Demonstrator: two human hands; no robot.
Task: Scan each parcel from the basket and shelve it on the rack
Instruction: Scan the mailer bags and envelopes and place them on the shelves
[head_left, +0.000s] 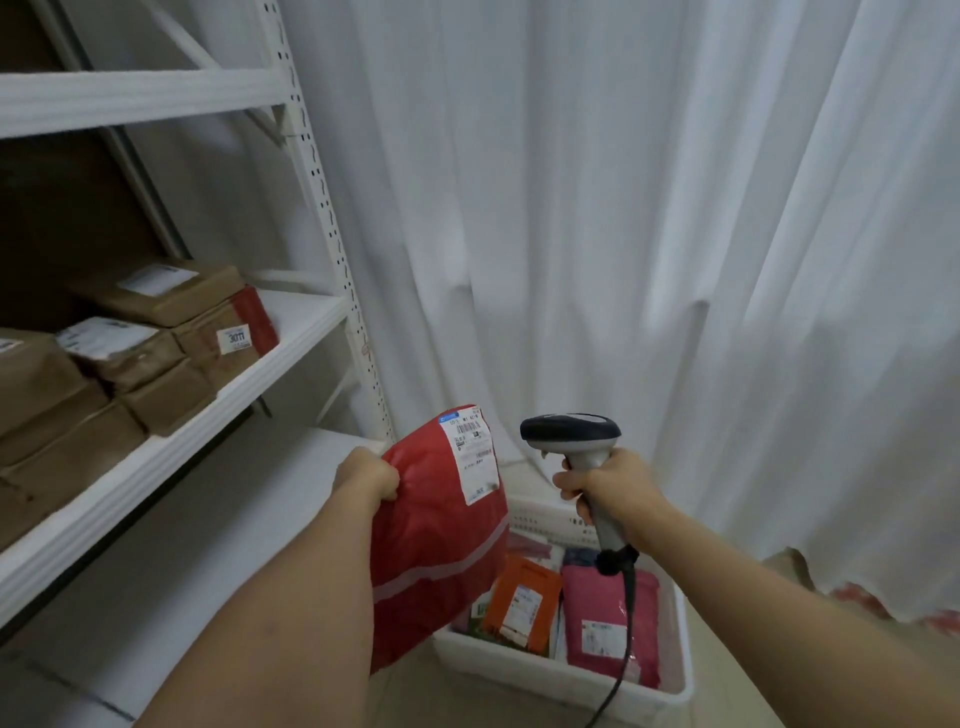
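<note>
My left hand (366, 480) grips the left edge of a red plastic parcel (434, 551), held up with its white shipping label (474, 454) facing me. To the right, my right hand (605, 486) holds a grey and black barcode scanner (571, 434) by its handle, head pointing left toward the label, cable hanging down. Below both stands the white basket (550, 675) on the floor, holding an orange parcel (522, 603), a pink parcel (610, 623) and others partly hidden. The white rack (171, 431) is on the left.
The rack's middle shelf carries several brown cardboard parcels (130, 343) with labels, one with a red end. The shelf below (171, 545) shows a bare white surface. A white curtain (649, 234) hangs behind the basket. Something red and patterned (883, 608) peeks from under it at right.
</note>
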